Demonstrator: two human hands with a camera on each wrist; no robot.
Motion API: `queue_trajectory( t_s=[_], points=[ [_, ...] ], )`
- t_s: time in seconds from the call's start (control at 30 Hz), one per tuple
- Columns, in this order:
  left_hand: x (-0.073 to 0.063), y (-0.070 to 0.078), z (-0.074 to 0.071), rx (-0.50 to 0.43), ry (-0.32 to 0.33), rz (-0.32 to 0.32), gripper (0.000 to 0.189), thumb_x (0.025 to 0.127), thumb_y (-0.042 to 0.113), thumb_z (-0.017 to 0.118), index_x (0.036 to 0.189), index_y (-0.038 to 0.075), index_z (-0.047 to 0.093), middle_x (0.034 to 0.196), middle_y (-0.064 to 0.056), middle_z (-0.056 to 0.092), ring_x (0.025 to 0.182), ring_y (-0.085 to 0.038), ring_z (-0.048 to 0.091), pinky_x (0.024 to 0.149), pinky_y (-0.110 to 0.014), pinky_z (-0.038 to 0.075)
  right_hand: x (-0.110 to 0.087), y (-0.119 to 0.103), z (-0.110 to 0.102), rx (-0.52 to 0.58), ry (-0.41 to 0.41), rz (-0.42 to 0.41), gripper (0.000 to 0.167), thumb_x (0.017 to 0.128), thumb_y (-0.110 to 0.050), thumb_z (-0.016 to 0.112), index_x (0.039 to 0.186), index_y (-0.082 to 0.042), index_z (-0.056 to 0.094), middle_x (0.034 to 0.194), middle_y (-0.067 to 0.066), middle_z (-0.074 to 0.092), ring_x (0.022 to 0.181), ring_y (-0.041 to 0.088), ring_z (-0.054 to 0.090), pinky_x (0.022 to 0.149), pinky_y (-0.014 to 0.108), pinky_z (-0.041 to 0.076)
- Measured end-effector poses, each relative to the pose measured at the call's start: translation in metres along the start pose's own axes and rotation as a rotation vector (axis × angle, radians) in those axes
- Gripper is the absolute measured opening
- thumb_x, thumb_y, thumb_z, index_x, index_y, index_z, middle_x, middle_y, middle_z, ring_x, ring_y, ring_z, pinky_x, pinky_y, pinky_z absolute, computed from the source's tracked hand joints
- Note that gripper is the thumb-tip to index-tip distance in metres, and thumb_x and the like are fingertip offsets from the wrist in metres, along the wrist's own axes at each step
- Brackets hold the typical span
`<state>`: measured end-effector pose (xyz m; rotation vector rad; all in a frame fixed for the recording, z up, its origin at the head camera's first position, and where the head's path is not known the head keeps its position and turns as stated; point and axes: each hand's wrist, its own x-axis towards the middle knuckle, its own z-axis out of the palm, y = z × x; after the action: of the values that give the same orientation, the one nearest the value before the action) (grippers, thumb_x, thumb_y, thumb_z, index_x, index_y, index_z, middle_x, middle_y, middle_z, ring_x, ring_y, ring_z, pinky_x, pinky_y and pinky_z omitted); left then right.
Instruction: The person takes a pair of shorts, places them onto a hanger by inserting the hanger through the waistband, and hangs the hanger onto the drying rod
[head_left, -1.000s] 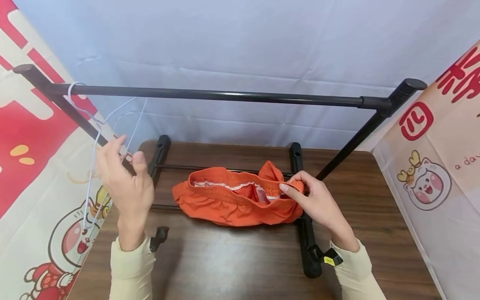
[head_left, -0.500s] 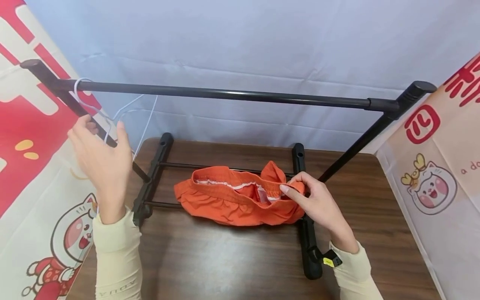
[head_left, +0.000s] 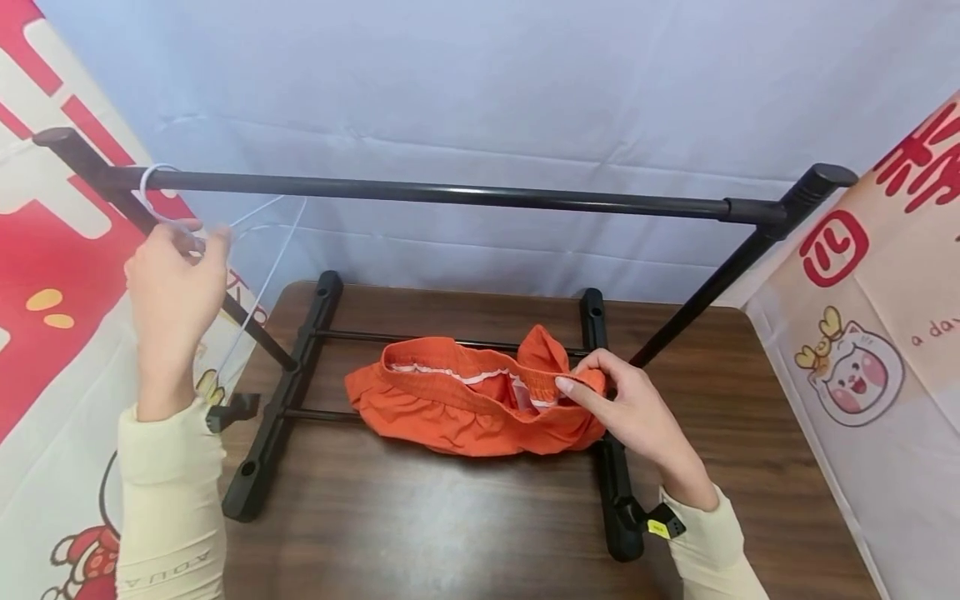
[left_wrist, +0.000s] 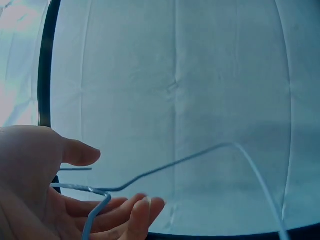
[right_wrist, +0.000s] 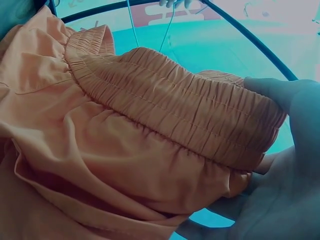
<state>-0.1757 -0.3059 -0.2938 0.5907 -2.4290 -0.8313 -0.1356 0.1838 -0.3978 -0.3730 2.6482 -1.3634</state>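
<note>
A thin white wire hanger (head_left: pixel 144 193) hooks over the left end of the black rack's bar (head_left: pixel 420 189). My left hand (head_left: pixel 176 292) is up at the hanger's neck. In the left wrist view the hanger wire (left_wrist: pixel 215 148) crosses the palm and fingers, with the thumb (left_wrist: pixel 82 153) apart from them. Orange shorts (head_left: pixel 480 429) with a gathered elastic waistband lie across the rack's base, waist opening facing up. My right hand (head_left: pixel 641 412) pinches the right end of that waistband (right_wrist: pixel 165 90), thumb on one side and fingers partly hidden behind the cloth.
The rack's black feet (head_left: pixel 273 433) stand on a brown wooden table (head_left: pixel 442 533), joined by thin low bars. Slanted posts rise left and right. A pale cloth backdrop (head_left: pixel 480 92) hangs behind, with printed cartoon panels (head_left: pixel 847 375) on both sides.
My left hand has moved left and up to the hanger's neck, passing in front of the wire. The right hand keeps its hold on the shorts, which lie in the same place.
</note>
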Motion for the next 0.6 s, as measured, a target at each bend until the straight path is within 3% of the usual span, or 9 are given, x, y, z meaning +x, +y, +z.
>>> queue_trajectory(
  t_s=[0.03, 0.13, 0.2, 0.27, 0.33, 0.4, 0.5, 0.6],
  points=[
    [0.003, 0.000, -0.002, 0.012, -0.015, 0.007, 0.056, 0.102, 0.049, 0.047, 0.106, -0.004, 0.067, 0.112, -0.022, 0.074, 0.082, -0.019, 0.057, 0.068, -0.036, 0.040, -0.001, 0.000, 0.000, 0.000, -0.001, -0.001, 0.024, 0.098, -0.038, 0.075, 0.105, -0.018, 0.064, 0.086, 0.007, 0.059, 0.068, 0.018, 0.053, 0.054, 0.027, 0.044],
    [0.009, 0.000, -0.008, 0.027, -0.066, 0.017, 0.060, 0.101, 0.053, 0.047, 0.090, -0.001, 0.069, 0.081, 0.007, 0.075, 0.068, 0.000, 0.051, 0.059, -0.029, 0.041, -0.002, 0.000, -0.001, -0.008, -0.002, -0.003, 0.024, 0.098, -0.037, 0.075, 0.106, -0.018, 0.064, 0.087, 0.007, 0.060, 0.070, 0.018, 0.054, 0.054, 0.026, 0.044],
    [0.013, 0.000, -0.010, 0.004, -0.131, 0.018, 0.060, 0.101, 0.055, 0.047, 0.097, 0.003, 0.077, 0.062, 0.024, 0.061, 0.060, 0.008, 0.054, 0.057, -0.025, 0.044, -0.002, 0.000, -0.001, -0.009, -0.006, -0.003, 0.023, 0.098, -0.037, 0.075, 0.106, -0.018, 0.064, 0.088, 0.007, 0.060, 0.070, 0.018, 0.054, 0.055, 0.026, 0.045],
    [0.016, 0.000, -0.011, -0.030, -0.210, 0.008, 0.063, 0.102, 0.058, 0.047, 0.119, 0.004, 0.077, 0.063, 0.038, 0.053, 0.061, 0.014, 0.059, 0.061, -0.020, 0.046, -0.003, -0.001, -0.001, -0.013, -0.011, -0.002, 0.023, 0.098, -0.036, 0.075, 0.106, -0.018, 0.064, 0.088, 0.007, 0.061, 0.070, 0.018, 0.054, 0.055, 0.026, 0.045],
    [0.019, 0.001, -0.009, -0.069, -0.295, -0.005, 0.069, 0.102, 0.059, 0.047, 0.140, 0.004, 0.066, 0.065, 0.037, 0.057, 0.061, 0.014, 0.064, 0.064, -0.014, 0.049, -0.003, -0.001, -0.001, -0.019, -0.016, -0.002, 0.024, 0.098, -0.037, 0.075, 0.106, -0.018, 0.063, 0.088, 0.007, 0.061, 0.069, 0.018, 0.054, 0.055, 0.026, 0.046],
    [0.023, 0.003, -0.007, -0.102, -0.361, -0.019, 0.074, 0.103, 0.060, 0.048, 0.147, 0.002, 0.058, 0.067, 0.035, 0.060, 0.062, 0.011, 0.067, 0.065, -0.012, 0.051, -0.003, -0.002, -0.001, -0.028, -0.019, 0.000, 0.024, 0.098, -0.037, 0.075, 0.106, -0.018, 0.063, 0.087, 0.006, 0.061, 0.068, 0.018, 0.054, 0.054, 0.027, 0.045],
    [0.028, 0.003, -0.005, -0.167, -0.445, -0.042, 0.076, 0.104, 0.058, 0.049, 0.151, -0.001, 0.052, 0.067, 0.033, 0.064, 0.063, 0.007, 0.069, 0.062, -0.014, 0.054, -0.003, -0.002, -0.001, -0.035, -0.021, 0.000, 0.024, 0.098, -0.038, 0.075, 0.106, -0.018, 0.064, 0.086, 0.006, 0.061, 0.067, 0.017, 0.053, 0.054, 0.027, 0.045],
    [0.031, 0.004, -0.003, -0.261, -0.516, -0.082, 0.065, 0.105, 0.054, 0.051, 0.145, 0.003, 0.057, 0.069, 0.026, 0.068, 0.059, 0.000, 0.067, 0.059, -0.017, 0.055, -0.003, -0.002, -0.001, -0.033, -0.023, -0.003, 0.024, 0.098, -0.037, 0.076, 0.106, -0.018, 0.064, 0.086, 0.006, 0.061, 0.066, 0.017, 0.053, 0.054, 0.027, 0.045]
  ],
)
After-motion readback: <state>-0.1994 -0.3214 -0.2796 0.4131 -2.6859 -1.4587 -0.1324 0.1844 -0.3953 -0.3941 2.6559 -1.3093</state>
